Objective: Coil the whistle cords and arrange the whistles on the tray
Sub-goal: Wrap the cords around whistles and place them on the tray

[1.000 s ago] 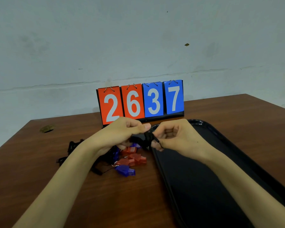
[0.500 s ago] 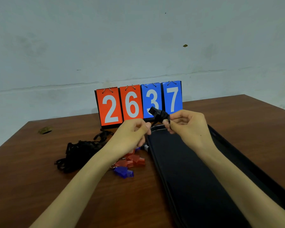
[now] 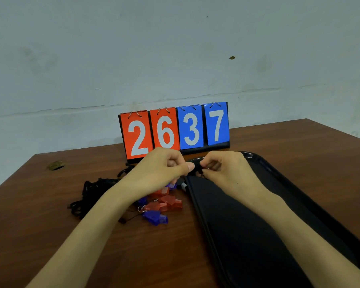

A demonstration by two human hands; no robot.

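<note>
Whistle cord [image 3: 197, 170] is pinched between both hands above the tray [image 3: 264, 165], at its far corner.
Fingers of left hand [image 3: 161, 170] and right hand [image 3: 227, 173] are curled onto it, probably so loops are held tight; other whistles [image 3: 164, 206] are heaped beside the tray.

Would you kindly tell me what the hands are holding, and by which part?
The left hand and right hand pinch a black cord at their fingertips; which part cannot be told.

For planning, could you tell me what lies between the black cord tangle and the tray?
Head view: red and blue whistles on the table, the left forearm crossing above.
</note>
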